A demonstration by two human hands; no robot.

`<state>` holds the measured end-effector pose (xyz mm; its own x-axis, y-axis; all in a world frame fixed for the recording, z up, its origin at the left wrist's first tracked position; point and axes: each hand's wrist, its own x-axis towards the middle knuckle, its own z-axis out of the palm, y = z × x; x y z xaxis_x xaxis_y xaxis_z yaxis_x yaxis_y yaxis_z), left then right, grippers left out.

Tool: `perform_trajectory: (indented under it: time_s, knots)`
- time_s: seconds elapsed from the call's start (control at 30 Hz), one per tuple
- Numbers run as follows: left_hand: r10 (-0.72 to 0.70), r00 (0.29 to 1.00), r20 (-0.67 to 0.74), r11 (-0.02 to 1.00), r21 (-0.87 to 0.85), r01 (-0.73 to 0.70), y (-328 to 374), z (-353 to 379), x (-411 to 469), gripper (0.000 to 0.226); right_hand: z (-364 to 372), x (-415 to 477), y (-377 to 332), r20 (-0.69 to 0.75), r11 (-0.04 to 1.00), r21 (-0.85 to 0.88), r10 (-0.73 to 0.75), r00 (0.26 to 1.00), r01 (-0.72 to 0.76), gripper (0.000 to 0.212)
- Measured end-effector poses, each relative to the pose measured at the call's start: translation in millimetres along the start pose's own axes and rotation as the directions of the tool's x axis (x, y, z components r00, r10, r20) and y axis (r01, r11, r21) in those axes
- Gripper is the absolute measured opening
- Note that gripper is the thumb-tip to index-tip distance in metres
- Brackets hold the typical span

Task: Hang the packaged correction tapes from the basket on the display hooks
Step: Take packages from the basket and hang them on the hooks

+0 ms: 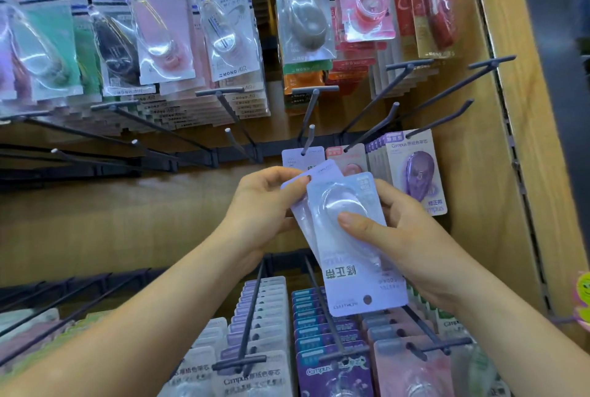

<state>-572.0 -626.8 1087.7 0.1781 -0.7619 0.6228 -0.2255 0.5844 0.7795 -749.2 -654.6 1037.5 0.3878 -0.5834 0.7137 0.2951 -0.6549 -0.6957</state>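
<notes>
I hold pale blue packaged correction tapes in front of the display. My right hand grips an upside-down pack, thumb across its clear blister, hang hole at the bottom. My left hand pinches the top of another pale pack lying behind the first. Just above them a dark hook carries one pale pack. The basket is out of view.
Full rows of packaged tapes hang above and below. Bare hooks jut out at middle left. A pink pack and purple packs hang to the right. A wooden side panel bounds the display.
</notes>
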Motion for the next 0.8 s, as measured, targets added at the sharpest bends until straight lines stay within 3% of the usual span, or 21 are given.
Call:
perform_trajectory:
  time_s: [0.1, 0.17, 0.27, 0.33, 0.4, 0.53, 0.67, 0.8]
  knots:
    - [0.137, 0.988, -0.074, 0.990, 0.055, -0.133, 0.1, -3.4, -4.4, 0.006, 2.2, -1.8, -1.7, -0.130, 0.995, -0.045, -0.094, 0.987, 0.089, 0.046]
    - [0.260, 0.958, -0.117, 0.962, 0.117, -0.247, 1.0, -10.4, -4.1, 0.013, -0.6, -3.6, -4.8, -0.275, 0.990, -0.036, -0.139, 0.951, 0.134, 0.042]
    - [0.340, 0.935, -0.104, 0.925, 0.217, -0.313, 3.7, -20.0, -4.0, 0.019, -8.7, -8.1, -13.6, -0.414, 0.985, 0.106, -0.079, 0.907, 0.134, 0.036]
    - [0.344, 0.936, -0.078, 0.921, 0.222, -0.320, 4.8, -22.2, -5.4, 0.022, -10.7, -11.5, -20.9, -0.346, 0.954, 0.285, 0.010, 0.938, 0.095, 0.031]
    - [0.350, 0.935, -0.053, 0.920, 0.207, -0.333, 6.0, -19.2, -7.8, 0.023, -6.5, -12.7, -26.5, -0.160, 0.917, 0.398, 0.087, 0.983, -0.016, 0.034]
    - [0.342, 0.939, -0.023, 0.931, 0.147, -0.335, 7.9, -4.9, -14.4, 0.021, 6.3, -12.7, -25.5, 0.106, 0.953, 0.240, 0.161, 0.981, -0.183, 0.026]
    - [0.283, 0.958, -0.054, 0.959, 0.003, -0.283, 16.5, 2.8, -20.6, 0.014, 11.6, -15.8, -22.5, 0.085, 0.992, 0.090, 0.078, 0.993, -0.086, 0.026]
    - [0.311, 0.947, -0.075, 0.948, -0.053, -0.315, 31.8, 4.0, -26.0, 0.007, 14.4, -17.6, -23.0, 0.059, 0.999, 0.020, -0.047, 0.997, 0.046, 0.029]
